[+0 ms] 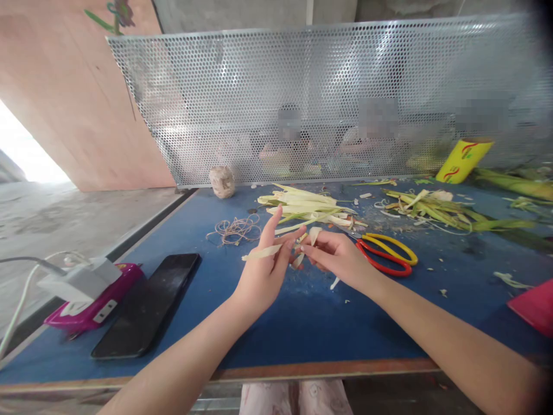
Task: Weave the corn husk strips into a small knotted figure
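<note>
Both my hands meet over the middle of the blue table, working on pale strips that look like corn husk. My left hand (264, 265) pinches a husk strip (262, 252) that sticks out to the left, its thumb raised. Close against it, my right hand (334, 253) has its fingertips closed on a folded piece of husk (314, 234). Exactly where the strips join is hidden by my fingers. Behind the hands lies a pile of pale green husks (302, 202). Scissors (386, 253) with one red and one yellow handle lie just right of my right hand.
A black phone (147, 305) and a purple power strip (97, 305) with a white plug are at left. Tangled string (235, 230) and a whitish roll (222, 181) lie farther back. A perforated metal screen (259, 86) borders the table; people sit behind it. A yellow can (464, 161) leans at right.
</note>
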Tool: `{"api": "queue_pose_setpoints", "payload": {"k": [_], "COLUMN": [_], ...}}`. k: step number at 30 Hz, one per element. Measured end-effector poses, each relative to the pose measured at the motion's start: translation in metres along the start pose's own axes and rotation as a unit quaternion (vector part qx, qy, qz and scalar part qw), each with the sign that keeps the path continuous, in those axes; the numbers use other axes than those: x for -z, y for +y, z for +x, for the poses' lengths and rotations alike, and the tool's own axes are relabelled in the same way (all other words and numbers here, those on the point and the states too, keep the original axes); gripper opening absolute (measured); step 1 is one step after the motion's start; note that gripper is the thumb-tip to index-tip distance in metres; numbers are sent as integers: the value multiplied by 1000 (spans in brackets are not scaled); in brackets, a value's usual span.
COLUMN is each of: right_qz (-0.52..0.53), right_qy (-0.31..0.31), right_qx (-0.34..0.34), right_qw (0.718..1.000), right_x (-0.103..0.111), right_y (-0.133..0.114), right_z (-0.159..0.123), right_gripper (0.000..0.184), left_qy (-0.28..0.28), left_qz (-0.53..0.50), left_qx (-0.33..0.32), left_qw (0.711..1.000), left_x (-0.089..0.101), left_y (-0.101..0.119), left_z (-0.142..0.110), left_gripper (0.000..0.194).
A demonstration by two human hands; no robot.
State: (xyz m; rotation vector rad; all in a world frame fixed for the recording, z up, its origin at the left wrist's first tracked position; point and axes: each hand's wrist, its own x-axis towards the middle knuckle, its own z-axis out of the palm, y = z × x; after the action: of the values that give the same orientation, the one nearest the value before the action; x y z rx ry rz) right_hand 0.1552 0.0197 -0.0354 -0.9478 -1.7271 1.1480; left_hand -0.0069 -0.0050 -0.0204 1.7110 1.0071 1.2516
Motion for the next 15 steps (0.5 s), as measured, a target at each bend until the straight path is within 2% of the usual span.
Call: {"api": "queue_pose_setpoints", "payload": {"k": [4, 7, 13, 15], "right_qz": [-1, 27, 116, 123], "right_qy": [-13, -44, -36, -38], "right_qx": [-10, -28, -37, -45], "right_qw": [1000, 998, 992, 991], "right_x": [1, 1, 2, 2], "right_y": [0, 1, 5, 4], "right_z": [0, 1, 3, 4], "right_gripper": [19, 20, 32, 32], "left_qy": [47, 63, 17, 6], "left_qz": [8, -12, -96, -116], "left_qx": [-23, -3, 61, 66], "left_qw": [999, 998, 993, 991], "left_x": [2, 2, -3, -3], "left_y": [-1, 0, 4, 3], "left_z": [2, 5, 5, 4], "left_gripper": [49, 51, 88, 93]}}
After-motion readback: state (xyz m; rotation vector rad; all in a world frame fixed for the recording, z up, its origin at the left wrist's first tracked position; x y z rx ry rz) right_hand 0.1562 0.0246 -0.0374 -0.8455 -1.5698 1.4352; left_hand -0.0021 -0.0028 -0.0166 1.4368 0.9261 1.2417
